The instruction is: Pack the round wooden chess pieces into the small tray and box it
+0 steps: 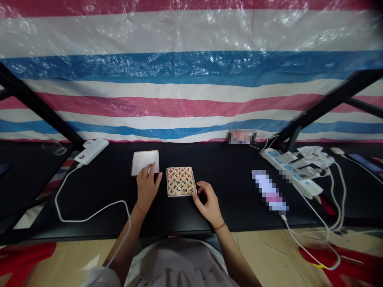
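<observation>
A shallow white box [181,196] lies on the black tabletop in front of me. Rows of round xiangqi pieces [181,182] fill it, with red characters in the far rows and black ones in the near rows. To its left is the box lid [145,156], its pale inside facing up. My left hand [147,184] is open over the lid's near part, fingers spread; whether they touch it I cannot tell. Beside the box's near right corner, my right hand [210,202] has curved fingers apart from the thumb, which is at the corner. Nothing shows in its grasp.
A white power bank [93,150] with a long cable lies at the back left. On the right are a blurred phone [269,191] on a cable and a power strip [290,173] full of chargers. A striped plastic sheet [179,71] hangs behind, between black posts.
</observation>
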Motion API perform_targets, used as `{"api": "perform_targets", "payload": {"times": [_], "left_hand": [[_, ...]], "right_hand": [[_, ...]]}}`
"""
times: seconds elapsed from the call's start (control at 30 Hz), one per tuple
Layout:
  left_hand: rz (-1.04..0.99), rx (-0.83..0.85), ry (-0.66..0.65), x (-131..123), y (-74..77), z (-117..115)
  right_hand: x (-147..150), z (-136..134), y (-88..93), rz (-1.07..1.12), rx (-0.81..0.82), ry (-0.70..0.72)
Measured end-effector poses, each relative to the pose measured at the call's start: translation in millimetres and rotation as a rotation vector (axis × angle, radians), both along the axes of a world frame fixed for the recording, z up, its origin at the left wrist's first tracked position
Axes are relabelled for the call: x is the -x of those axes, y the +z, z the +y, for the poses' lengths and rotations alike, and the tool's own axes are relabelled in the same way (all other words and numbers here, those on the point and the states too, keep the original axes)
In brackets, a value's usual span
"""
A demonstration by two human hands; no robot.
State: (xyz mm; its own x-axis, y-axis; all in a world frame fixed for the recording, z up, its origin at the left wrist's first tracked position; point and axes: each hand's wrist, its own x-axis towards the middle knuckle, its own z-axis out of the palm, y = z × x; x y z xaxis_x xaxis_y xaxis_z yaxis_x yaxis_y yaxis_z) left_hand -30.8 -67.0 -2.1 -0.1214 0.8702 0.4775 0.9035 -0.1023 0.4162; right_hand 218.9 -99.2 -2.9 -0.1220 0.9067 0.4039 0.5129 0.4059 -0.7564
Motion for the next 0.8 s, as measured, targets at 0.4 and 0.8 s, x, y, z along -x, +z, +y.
{"api": "perform_targets", "payload": {"times": [0.4, 0.8], "left_hand": [[-1.039, -0.11, -0.043, -35.7, 47.0, -43.4], [-1.115, 0.293, -0.046, -42.5, 18.6, -53.6]], "right_hand": [[37.0, -10.1, 31.2, 0.331, 0.194, 0.02], [27.0, 28.1, 24.2, 0.308, 0.294, -0.119]]}}
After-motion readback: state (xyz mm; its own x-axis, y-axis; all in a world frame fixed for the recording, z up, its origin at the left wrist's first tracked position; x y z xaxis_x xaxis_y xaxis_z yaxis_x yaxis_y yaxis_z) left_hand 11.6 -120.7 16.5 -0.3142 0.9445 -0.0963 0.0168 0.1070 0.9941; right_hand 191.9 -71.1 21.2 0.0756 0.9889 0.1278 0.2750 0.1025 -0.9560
